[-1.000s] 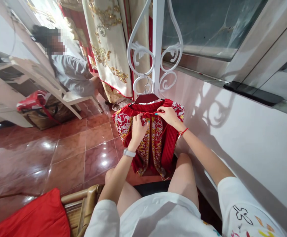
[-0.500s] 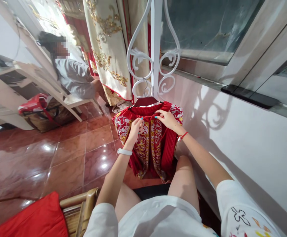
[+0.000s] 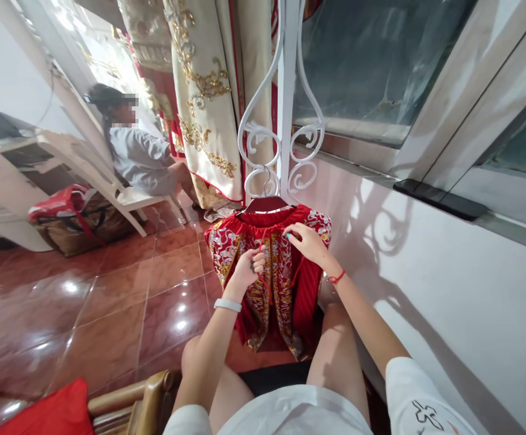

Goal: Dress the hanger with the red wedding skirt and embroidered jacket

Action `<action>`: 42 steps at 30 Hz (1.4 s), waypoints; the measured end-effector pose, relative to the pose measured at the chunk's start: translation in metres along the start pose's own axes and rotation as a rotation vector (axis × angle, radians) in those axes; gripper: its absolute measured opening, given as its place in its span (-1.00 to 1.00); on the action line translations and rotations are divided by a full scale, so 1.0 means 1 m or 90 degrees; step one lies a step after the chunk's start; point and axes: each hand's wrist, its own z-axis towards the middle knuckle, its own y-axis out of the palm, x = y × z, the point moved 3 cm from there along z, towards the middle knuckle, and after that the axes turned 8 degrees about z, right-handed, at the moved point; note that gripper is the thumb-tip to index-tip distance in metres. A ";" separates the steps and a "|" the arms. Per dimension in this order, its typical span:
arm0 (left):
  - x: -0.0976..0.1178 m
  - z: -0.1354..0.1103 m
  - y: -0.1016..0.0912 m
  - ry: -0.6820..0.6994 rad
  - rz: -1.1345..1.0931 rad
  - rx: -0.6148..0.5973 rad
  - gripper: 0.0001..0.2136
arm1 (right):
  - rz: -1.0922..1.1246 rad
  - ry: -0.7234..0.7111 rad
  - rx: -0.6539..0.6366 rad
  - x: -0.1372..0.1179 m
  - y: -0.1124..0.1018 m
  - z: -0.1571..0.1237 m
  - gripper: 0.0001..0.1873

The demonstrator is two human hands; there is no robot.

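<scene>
A red skirt (image 3: 285,266) with gold and silver embroidery hangs before me by its gathered waistband, from a dark red hanger (image 3: 269,204). My left hand (image 3: 247,269) is closed on a red drawstring (image 3: 264,244) that runs up to the front of the waistband, and a loose length dangles below the fist. My right hand (image 3: 307,243) pinches at the waistband's right front, thumb and forefinger together; red cord seems to be in the pinch and some hangs beneath it.
The hanger hooks on a white scrolled metal rack (image 3: 285,121). Cream embroidered drapery (image 3: 208,109) hangs behind. A person (image 3: 140,151) sits at far left, near a brown bag (image 3: 70,232). A bamboo chair (image 3: 147,399) with red cloth is lower left; a white wall (image 3: 426,290) is right.
My left hand has moved down from the waistband, drawing the red drawstring out with it. My right hand stays near the waistband, slightly lower. The view has shifted slightly.
</scene>
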 end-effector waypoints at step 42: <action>0.043 0.014 0.016 0.706 0.813 0.077 -0.81 | 0.265 -0.116 -0.046 0.011 0.036 0.023 -0.77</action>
